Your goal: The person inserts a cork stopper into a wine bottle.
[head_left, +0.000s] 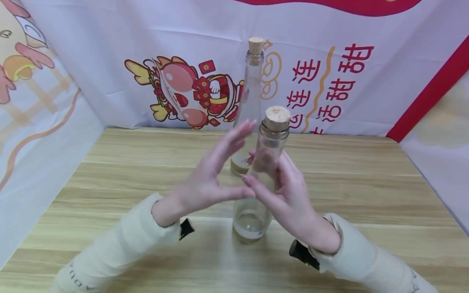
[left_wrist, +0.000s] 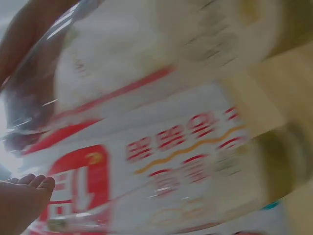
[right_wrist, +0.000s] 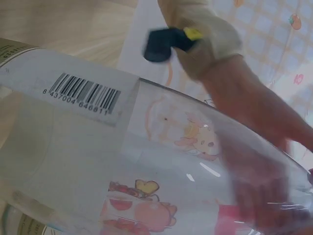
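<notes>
In the head view, my right hand [head_left: 289,195] holds a clear glass bottle [head_left: 250,215] round its neck, with a cork stopper [head_left: 277,118] in its mouth. My left hand [head_left: 209,175] is just left of that neck, thumb and fingers spread apart and gripping nothing. Its thumb tip is close to my right thumb; whether they touch I cannot tell. A second corked bottle [head_left: 253,81] stands farther back. The right wrist view shows the near bottle's label with a barcode [right_wrist: 83,93] through the glass, and my left hand [right_wrist: 254,98] beyond it.
Both bottles are over a wood-grain table [head_left: 165,158]. Behind it hangs a white printed cloth [head_left: 205,32] with red characters and a cartoon figure [head_left: 198,93]. More printed cloth [head_left: 55,134] covers the left side, and a red stripe [head_left: 432,89] runs at the right.
</notes>
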Motion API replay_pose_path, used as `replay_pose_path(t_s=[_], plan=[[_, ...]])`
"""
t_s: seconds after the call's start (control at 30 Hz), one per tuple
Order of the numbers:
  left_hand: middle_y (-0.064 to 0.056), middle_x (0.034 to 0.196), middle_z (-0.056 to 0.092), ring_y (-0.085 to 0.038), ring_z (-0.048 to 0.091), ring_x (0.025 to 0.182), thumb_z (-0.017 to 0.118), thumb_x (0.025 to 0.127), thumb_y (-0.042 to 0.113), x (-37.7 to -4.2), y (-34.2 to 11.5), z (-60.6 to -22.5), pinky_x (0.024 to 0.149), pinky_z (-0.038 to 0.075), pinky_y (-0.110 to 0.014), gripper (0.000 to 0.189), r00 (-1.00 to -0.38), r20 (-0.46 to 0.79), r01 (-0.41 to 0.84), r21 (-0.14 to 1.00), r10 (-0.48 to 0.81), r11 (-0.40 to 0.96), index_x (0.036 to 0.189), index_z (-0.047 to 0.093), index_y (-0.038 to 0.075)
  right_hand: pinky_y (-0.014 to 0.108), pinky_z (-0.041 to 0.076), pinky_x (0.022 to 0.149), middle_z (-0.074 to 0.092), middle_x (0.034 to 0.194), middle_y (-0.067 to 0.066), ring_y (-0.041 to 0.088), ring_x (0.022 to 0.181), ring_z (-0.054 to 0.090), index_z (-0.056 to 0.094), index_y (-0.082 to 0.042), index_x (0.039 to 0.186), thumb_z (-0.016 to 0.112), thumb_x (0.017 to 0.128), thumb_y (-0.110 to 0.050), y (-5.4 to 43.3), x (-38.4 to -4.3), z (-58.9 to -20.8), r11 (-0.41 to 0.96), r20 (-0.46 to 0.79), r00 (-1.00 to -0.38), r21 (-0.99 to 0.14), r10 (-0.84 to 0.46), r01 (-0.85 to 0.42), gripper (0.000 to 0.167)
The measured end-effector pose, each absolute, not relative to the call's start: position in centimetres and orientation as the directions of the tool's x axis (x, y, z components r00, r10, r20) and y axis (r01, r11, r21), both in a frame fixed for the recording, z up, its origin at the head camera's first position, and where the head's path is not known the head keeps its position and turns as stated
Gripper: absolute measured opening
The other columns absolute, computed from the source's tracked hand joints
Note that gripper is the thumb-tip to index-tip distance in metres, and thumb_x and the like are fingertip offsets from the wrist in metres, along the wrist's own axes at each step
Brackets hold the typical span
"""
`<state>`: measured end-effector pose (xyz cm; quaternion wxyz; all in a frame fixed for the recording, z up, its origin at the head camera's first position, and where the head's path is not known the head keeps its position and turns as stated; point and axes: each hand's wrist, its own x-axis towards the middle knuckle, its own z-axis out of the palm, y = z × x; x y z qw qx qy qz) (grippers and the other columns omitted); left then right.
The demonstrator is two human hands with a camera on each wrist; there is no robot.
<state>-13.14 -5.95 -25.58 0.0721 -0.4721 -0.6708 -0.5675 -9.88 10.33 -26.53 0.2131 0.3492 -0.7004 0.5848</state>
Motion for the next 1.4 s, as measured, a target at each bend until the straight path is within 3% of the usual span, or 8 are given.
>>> replay_pose_path(t_s=[0.1,0.23,0.43,0.53,0.73,0.97,1.13,1.4], plan=[[-0.009,0.149,0.021,-0.017,0.022,0.135,0.076,0.072,0.026,-13.0,-6.5,-27.9,0.11,0.022,-0.034,0.096,-0.642,0.479,0.59,0.808,0.599,-0.014,0.143,0.017,0.002,0.039,0.044,0.094,0.049,0.111,0.027,0.026,0.104,0.054,0.045,0.016,0.113,0.062,0.079,0.006,10.3,-9.9,-26.4,0.069,0.701,-0.671,-0.677,-0.241,-0.732,0.04],[-0.007,0.148,0.025,-0.017,0.025,0.134,0.08,0.065,0.002,-12.9,-7.0,-30.0,0.11,0.022,-0.034,0.1,-0.703,0.326,0.454,0.89,0.632,0.047,0.144,0.018,0.005,0.04,0.044,0.095,0.049,0.112,0.027,0.032,0.104,0.053,0.045,0.018,0.112,0.062,0.078,0.008,10.3,-9.9,-26.5,0.058,0.705,-0.668,-0.677,-0.238,-0.734,0.039],[-0.007,0.145,0.03,-0.019,0.027,0.133,0.08,0.065,0.005,-12.7,-7.2,-32.0,0.11,0.021,-0.035,0.097,-0.742,0.106,0.279,0.947,0.662,0.162,0.143,0.022,0.007,0.041,0.044,0.094,0.05,0.109,0.023,0.021,0.103,0.053,0.045,0.017,0.111,0.061,0.077,0.011,10.4,-10.0,-26.6,0.068,0.705,-0.671,-0.676,-0.23,-0.734,0.037],[-0.009,0.141,0.037,-0.022,0.034,0.13,0.081,0.066,0.009,-12.7,-7.0,-33.0,0.108,0.026,-0.036,0.092,-0.744,0.034,0.232,0.95,0.667,0.21,0.141,0.027,0.006,0.043,0.044,0.093,0.051,0.107,0.022,0.022,0.101,0.054,0.044,0.017,0.11,0.059,0.076,0.014,10.4,-10.0,-26.6,0.067,0.7,-0.674,-0.68,-0.238,-0.73,0.037],[-0.01,0.126,0.053,-0.021,0.05,0.116,0.081,0.065,0.008,-12.7,-6.0,-34.0,0.098,0.04,-0.028,0.076,-0.739,0.052,0.236,0.954,0.671,0.186,0.131,0.043,0.003,0.035,0.045,0.094,0.054,0.106,0.02,0.023,0.1,0.055,0.044,0.016,0.11,0.056,0.08,0.014,10.9,-9.8,-26.2,0.006,0.661,-0.714,-0.733,-0.23,-0.68,0.032],[-0.006,0.13,0.052,-0.015,0.049,0.117,0.082,0.064,0.011,-13.0,-3.9,-33.4,0.096,0.041,-0.023,0.074,-0.734,0.042,0.25,0.945,0.678,0.213,0.129,0.047,0.007,0.028,0.047,0.088,0.057,0.103,0.009,0.02,0.097,0.056,0.046,0.013,0.112,0.05,0.081,0.016,13.2,-9.9,-25.7,-0.052,0.615,-0.772,-0.786,-0.162,-0.616,0.031],[-0.005,0.133,0.049,-0.012,0.048,0.118,0.082,0.064,0.018,-13.8,-1.6,-32.8,0.097,0.039,-0.021,0.078,-0.71,0.034,0.277,0.932,0.703,0.234,0.132,0.044,0.009,0.026,0.049,0.085,0.059,0.099,0.007,0.019,0.095,0.057,0.052,0.004,0.111,0.051,0.082,0.013,15.4,-10.1,-25.2,-0.02,0.633,-0.765,-0.772,-0.115,-0.636,0.03],[0.0,0.134,0.048,-0.007,0.045,0.119,0.082,0.065,0.03,-15.7,3.0,-31.4,0.097,0.037,-0.018,0.08,-0.657,0.095,0.402,0.884,0.747,0.241,0.133,0.045,0.01,0.022,0.049,0.079,0.061,0.097,0.015,0.022,0.09,0.059,0.055,0.012,0.103,0.051,0.083,0.014,19.1,-10.5,-23.5,-0.006,0.697,-0.717,-0.717,-0.016,-0.697,0.02]])
